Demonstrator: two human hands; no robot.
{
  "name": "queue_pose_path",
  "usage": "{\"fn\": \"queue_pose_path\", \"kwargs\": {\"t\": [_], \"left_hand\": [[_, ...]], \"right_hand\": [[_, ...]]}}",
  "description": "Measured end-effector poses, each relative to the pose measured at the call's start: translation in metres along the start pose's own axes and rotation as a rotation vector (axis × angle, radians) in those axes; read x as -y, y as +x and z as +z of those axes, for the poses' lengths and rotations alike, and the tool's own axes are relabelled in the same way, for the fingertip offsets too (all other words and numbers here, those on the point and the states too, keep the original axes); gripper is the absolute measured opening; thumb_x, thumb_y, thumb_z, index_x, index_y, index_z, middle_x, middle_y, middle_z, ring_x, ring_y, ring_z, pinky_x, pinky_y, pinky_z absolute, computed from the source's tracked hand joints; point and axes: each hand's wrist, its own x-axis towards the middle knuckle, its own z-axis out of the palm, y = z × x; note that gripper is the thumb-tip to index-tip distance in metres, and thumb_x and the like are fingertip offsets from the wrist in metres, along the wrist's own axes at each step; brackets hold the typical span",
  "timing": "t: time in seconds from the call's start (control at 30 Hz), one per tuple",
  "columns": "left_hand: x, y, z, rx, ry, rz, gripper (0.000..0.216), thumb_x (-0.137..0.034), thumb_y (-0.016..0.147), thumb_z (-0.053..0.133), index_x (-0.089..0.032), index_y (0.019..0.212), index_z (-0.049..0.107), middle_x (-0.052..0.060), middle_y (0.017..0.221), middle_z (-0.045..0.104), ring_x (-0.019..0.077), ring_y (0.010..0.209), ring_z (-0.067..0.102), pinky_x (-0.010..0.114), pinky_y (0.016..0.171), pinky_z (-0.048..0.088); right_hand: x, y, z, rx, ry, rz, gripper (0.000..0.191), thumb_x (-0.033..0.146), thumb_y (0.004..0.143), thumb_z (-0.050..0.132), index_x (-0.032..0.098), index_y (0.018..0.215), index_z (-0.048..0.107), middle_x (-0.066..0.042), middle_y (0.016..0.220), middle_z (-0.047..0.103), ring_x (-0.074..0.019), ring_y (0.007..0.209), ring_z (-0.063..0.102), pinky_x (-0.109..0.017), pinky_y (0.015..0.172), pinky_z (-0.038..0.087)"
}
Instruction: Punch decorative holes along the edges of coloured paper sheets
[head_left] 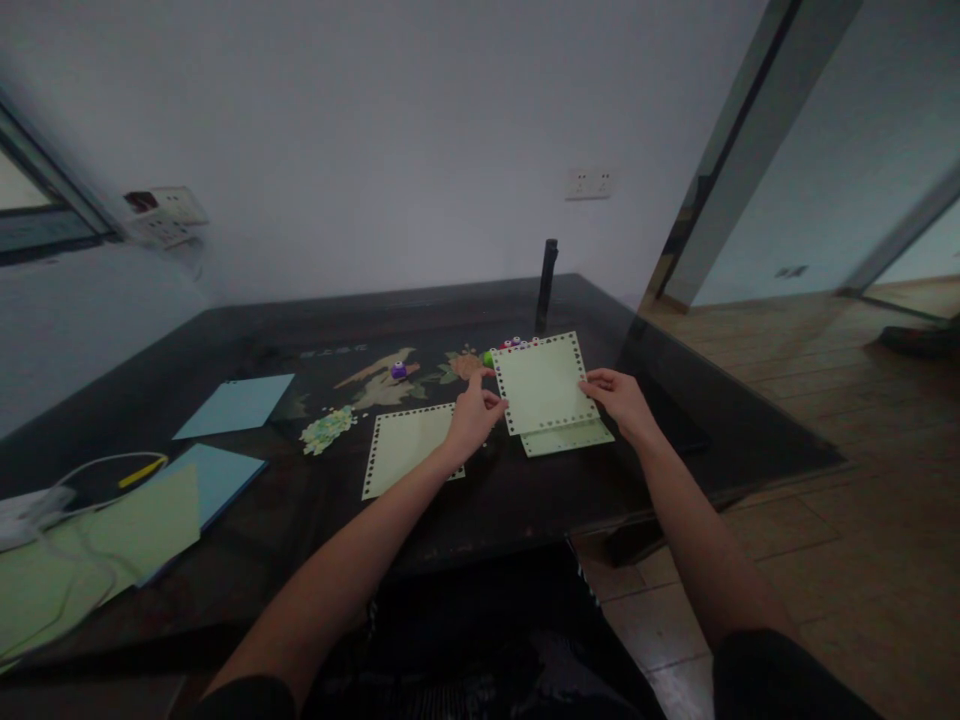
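Both my hands hold one pale green paper sheet (541, 385) with punched holes along its edges, just above the dark table (247, 540). My left hand (472, 415) pinches its left edge, fingers closed. My right hand (619, 398) grips its right edge, fingers closed. Under this sheet lies another pale green sheet (570, 438), showing at the bottom. A third punched green sheet (405, 445) lies flat to the left of my left hand.
Small punches, purple (398, 371) and green (488, 358), sit behind the sheets beside a heap of paper scraps (327, 430). Blue sheets (236, 405) and a green sheet with a white cable (90, 540) lie at the left. A dark post (547, 285) stands at the back.
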Motion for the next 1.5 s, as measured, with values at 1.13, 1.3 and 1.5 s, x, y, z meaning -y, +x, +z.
{"fn": "queue_pose_path", "kwargs": {"t": [1.13,1.3,1.5], "left_hand": [[0.001,-0.010,0.026,0.225,0.357,0.091,0.013,-0.017,0.074,0.056,-0.017,0.081,0.067,0.002,0.070,0.069,0.0128,0.066,0.062,0.022,0.065,0.044],[0.000,-0.009,0.024,0.232,0.375,0.098,0.013,-0.016,0.075,0.056,-0.016,0.080,0.067,0.002,0.071,0.069,0.0130,0.067,0.062,0.022,0.066,0.045],[0.001,-0.009,0.024,0.245,0.372,0.106,0.014,-0.016,0.076,0.054,-0.017,0.081,0.068,0.002,0.073,0.069,0.0129,0.068,0.062,0.022,0.068,0.045]], "right_hand": [[0.000,-0.002,-0.028,0.178,-0.349,0.236,0.008,0.018,0.069,0.065,0.014,0.070,0.058,0.003,0.049,0.053,-0.0085,0.044,0.049,-0.019,0.042,0.039],[-0.005,0.000,-0.030,0.182,-0.416,0.217,0.012,0.022,0.067,0.070,0.014,0.068,0.060,0.001,0.047,0.055,-0.0096,0.043,0.051,-0.020,0.043,0.042],[-0.006,-0.001,-0.030,0.181,-0.517,0.197,0.016,0.026,0.064,0.073,0.014,0.068,0.063,0.000,0.047,0.057,-0.0097,0.042,0.050,-0.020,0.044,0.041]]}}
